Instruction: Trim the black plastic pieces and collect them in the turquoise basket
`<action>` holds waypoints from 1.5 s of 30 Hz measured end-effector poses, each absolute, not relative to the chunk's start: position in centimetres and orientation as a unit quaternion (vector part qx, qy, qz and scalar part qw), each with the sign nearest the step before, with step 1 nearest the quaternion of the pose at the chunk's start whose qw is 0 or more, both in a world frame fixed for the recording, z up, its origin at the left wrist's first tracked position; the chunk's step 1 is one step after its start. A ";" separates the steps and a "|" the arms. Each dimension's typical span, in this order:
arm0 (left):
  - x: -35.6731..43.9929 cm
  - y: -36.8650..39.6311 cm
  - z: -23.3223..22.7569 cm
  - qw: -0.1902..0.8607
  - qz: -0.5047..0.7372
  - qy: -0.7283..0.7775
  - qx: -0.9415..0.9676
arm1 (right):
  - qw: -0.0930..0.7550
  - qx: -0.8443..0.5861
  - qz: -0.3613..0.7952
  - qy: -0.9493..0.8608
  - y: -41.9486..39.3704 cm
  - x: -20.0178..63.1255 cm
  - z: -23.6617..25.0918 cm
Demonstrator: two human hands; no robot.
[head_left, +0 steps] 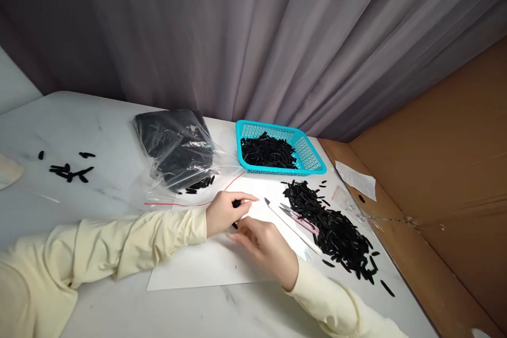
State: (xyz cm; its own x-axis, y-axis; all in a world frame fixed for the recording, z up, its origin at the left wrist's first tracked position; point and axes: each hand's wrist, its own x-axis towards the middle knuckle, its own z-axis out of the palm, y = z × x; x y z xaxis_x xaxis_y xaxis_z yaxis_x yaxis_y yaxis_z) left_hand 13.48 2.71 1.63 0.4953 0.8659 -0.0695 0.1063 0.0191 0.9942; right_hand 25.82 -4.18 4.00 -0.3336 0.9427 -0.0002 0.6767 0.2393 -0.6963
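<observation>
Over a white sheet (190, 270), my left hand (222, 213) is closed on a small black strip (236, 204), whose dark end shows between thumb and fingers. My right hand (266, 247) meets it from below right, its fingers curled together. What those fingers pinch is mostly hidden; a dark tip shows beside them. To the right lie pink-handled thread snips (301, 219) and a thin tool (291, 226) with a dark flat tip. A large heap of black strips (336, 232) spreads beside them.
A turquoise basket (317, 165) holding many black strips stands at the back. Left of it lies a clear plastic bag (174, 145) with dark contents. Several loose strips (71, 171) are at far left. A paper slip (356, 179) lies near the cardboard wall (435, 169); a grey curtain (198, 37) hangs behind.
</observation>
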 end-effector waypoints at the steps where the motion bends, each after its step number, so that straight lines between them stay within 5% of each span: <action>1: 13.5 2.6 1.6 0.587 0.318 0.388 0.635 | 0.224 -0.533 0.339 -0.742 -4.4 25.6 3.7; 15: 13.3 2.1 2.5 0.545 0.301 0.337 0.706 | 0.443 -0.464 0.627 -0.442 -4.4 30.2 2.3; 25: 13.0 1.8 2.0 0.446 0.338 0.241 0.793 | 0.435 -0.421 0.663 -0.441 -4.2 30.5 2.2; 45: 13.0 1.7 2.1 0.438 0.358 0.215 0.796 | 0.433 -0.389 0.692 -0.427 -4.2 30.7 2.3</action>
State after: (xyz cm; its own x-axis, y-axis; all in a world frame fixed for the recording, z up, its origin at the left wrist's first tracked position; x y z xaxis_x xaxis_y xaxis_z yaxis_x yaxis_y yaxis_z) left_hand 12.95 1.72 2.10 0.6502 0.6568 0.3819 0.0291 -0.5238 0.8513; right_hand 30.70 -4.17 2.33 -0.3220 0.9315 -0.1694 -0.2666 -0.2609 -0.9278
